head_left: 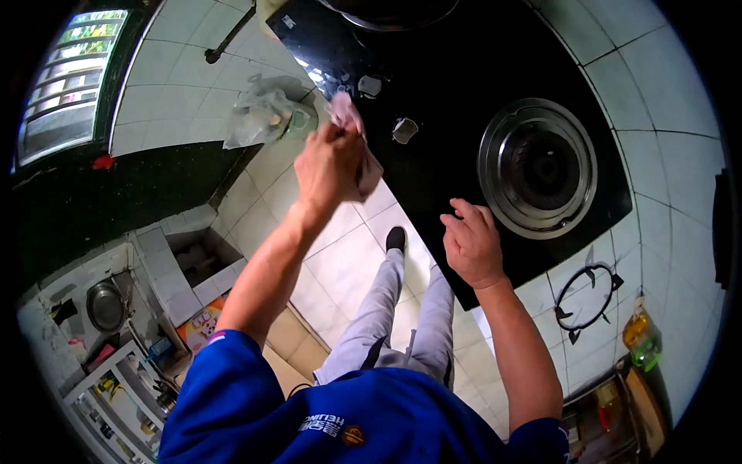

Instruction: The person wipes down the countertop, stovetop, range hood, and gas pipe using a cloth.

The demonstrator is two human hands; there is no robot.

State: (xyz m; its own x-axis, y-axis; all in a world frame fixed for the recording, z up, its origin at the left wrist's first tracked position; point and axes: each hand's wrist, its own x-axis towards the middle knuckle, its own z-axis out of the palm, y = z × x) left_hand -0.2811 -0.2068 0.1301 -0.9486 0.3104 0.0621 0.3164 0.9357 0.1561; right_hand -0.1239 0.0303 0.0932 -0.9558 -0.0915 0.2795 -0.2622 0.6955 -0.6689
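Beyond the blue shirt (402, 417) at bottom centre, clenches a pink cloth (366, 174) in the left hand (328, 164) at upper centre, has the right hand (473, 246) loosely open right of centre, and could accidentally turn a knob (404, 130) by snagging loose folds.

Lit unevenly, with daylight bright in the barred window (73, 77) well left of the left grip (328, 162). Glares bluish white on the glossy black desk (437, 174) just beyond that grip; gleams on the metal burner ring (488, 174) beside the right grip (473, 246). Softens, perhaps from motion, at the pink cloth (369, 172). Sinks into shadow below the window. Bends tiles (661, 85) outward, darkening to black corners.
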